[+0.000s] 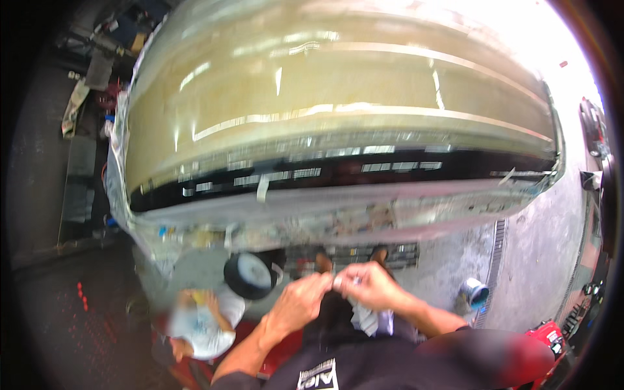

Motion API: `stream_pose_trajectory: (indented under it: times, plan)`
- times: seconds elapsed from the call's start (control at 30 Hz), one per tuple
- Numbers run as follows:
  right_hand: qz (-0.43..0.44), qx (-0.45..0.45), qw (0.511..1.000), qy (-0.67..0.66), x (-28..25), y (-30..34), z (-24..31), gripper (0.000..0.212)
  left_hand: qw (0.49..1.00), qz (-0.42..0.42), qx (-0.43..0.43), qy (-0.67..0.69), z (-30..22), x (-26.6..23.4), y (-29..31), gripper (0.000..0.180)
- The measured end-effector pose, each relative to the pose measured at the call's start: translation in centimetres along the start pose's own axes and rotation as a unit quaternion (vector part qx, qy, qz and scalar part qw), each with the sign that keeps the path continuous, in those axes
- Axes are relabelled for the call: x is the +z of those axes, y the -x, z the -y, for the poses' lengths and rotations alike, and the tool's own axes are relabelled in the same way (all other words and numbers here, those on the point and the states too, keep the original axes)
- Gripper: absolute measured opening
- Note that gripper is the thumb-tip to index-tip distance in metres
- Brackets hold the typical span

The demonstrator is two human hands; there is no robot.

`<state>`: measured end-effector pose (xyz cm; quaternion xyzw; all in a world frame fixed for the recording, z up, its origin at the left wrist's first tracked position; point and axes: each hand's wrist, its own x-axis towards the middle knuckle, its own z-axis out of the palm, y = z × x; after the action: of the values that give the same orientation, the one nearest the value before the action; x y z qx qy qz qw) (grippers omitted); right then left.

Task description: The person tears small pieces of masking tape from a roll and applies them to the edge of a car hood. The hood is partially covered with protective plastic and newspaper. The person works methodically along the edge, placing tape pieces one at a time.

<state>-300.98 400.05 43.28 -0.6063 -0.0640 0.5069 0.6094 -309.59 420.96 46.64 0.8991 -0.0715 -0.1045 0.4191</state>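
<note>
My left hand (305,300) and my right hand (369,286) meet in front of my body, fingers closed and fingertips almost touching. Between them shows a small whitish bit (337,282), pinched by the right fingers; its kind is too small and blurred to tell. What the left fingers hold, if anything, is hidden. Below the right hand hangs a crumpled white cloth (367,320) against my dark clothes. Beyond both hands lies a large glossy gold vehicle panel (364,81), with masking film (292,224) along its near side and a strip of tape (262,188) on the dark band.
A person in a white shirt (205,325) is low at my left, beside a round black object with a grey top (252,275). A bucket (474,294) stands at right near a floor grate (498,250). Red equipment (547,338) sits at lower right.
</note>
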Motion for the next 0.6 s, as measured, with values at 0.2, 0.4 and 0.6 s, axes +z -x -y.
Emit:
stream_pose_trajectory:
  times: [0.2,0.4,0.6]
  plan:
    - [0.077,-0.303,0.850,0.424,0.5,0.6,2.4,0.028,0.877,0.028,-0.276,0.393,1.7,1.0,3.8,0.023]
    - [0.109,-0.272,0.842,0.453,0.2,0.9,2.9,0.026,0.841,0.045,-0.267,0.468,1.4,1.4,3.6,0.023]
    - [0.048,-0.095,0.970,0.219,0.0,0.6,3.3,0.020,0.980,-0.048,-0.160,0.108,-1.0,0.6,2.3,0.018]
